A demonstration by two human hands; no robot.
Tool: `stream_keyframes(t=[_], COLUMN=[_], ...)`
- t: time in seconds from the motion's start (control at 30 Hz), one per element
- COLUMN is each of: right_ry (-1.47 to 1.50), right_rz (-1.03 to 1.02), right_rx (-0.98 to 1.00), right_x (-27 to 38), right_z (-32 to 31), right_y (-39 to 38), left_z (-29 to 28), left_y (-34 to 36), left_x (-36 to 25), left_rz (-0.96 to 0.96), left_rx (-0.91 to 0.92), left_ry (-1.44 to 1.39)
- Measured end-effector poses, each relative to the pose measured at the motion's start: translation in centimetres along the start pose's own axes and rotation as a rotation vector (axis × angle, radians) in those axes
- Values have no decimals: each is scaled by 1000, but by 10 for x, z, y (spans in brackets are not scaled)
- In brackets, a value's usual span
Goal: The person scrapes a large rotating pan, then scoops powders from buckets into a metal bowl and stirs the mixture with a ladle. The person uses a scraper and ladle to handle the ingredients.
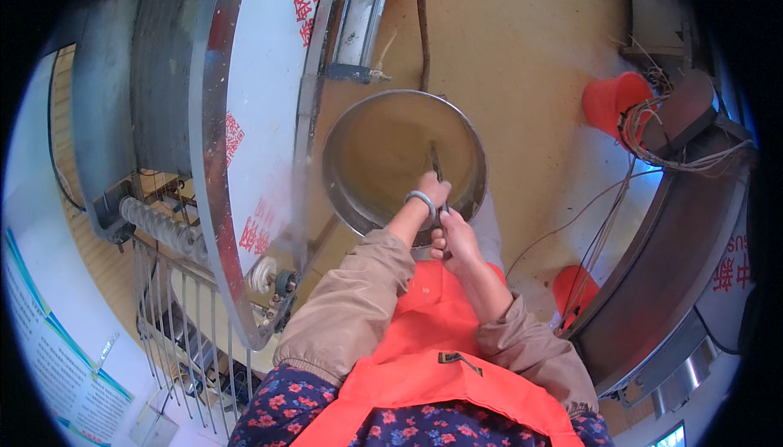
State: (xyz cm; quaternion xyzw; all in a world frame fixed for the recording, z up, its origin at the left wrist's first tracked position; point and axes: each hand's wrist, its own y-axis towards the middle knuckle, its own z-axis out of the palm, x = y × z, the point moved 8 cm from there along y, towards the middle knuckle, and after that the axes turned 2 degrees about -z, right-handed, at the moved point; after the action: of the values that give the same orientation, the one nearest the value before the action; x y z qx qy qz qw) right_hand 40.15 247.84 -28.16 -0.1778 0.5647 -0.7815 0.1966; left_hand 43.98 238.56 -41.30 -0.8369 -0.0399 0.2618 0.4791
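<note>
Both of my hands are closed round one dark, thin stick-like handle (437, 166). My left hand (434, 189), with a pale bangle at the wrist, grips it higher up toward the pot. My right hand (458, 240) wraps the nearer end, close to my red apron (428, 300). The handle slants over the near right rim of a large round metal pot (336, 182). Its far end reaches down into the tan contents (391, 145), which look liquid. Whatever is at that end is hidden there.
At my left stands a long metal machine (265, 80) with a roller and a wire rack (183, 308). A curved dark machine (652, 259) is on the right. Red buckets (610, 103) and loose cables (608, 231) lie near it. A brown hose (422, 31) runs beyond the pot.
</note>
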Motion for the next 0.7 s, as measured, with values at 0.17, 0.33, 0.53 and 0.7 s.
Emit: stream_keyframes(t=[0.17, 0.33, 0.53, 0.7], right_ry=[10, 38, 406, 215], right_rz=[145, 394, 356, -11], right_rx=[161, 160, -75, -84], right_x=[-20, -65, -60, 2], right_z=[42, 17, -31, -1], right_y=[18, 28, -13, -18], left_z=[-58, -47, 26, 16], left_y=[6, -16, -48, -17], left_x=[20, 77, 45, -18], left_rz=[-1, -307, -242, -73], left_rx=[-154, -57, 239, 173], left_ry=[-20, 263, 289, 82])
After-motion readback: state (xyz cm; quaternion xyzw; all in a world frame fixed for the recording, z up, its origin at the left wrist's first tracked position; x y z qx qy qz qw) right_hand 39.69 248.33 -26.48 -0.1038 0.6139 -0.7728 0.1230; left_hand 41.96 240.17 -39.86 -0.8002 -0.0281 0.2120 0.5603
